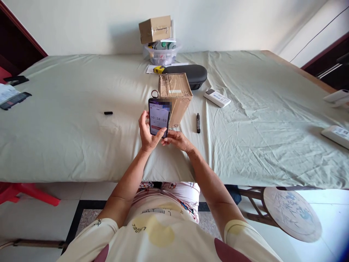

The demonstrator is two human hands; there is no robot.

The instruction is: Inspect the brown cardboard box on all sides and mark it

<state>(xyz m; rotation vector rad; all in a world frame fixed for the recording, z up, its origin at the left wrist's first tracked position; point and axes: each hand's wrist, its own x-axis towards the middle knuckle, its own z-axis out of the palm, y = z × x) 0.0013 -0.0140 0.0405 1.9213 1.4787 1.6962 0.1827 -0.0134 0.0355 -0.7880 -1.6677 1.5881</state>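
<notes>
My left hand (147,134) grips a black smartphone (159,117) upright above the near table edge, thumb resting on its lit screen, which shows a timer. My right hand (176,139) has its fingers curled around the phone's lower right corner. Just behind the phone lies a brown cardboard box (176,95) on its side. A black marker (198,122) lies to the right of the box, and a small black cap (108,112) lies to the left on the cloth.
A pale green cloth covers the table (81,138). A black case (191,74), a white remote (217,98), a clear tub (162,55) with a box on top sit behind. Further remotes lie at both edges. A round stool (291,213) stands at the right, a red stool (24,192) at the left.
</notes>
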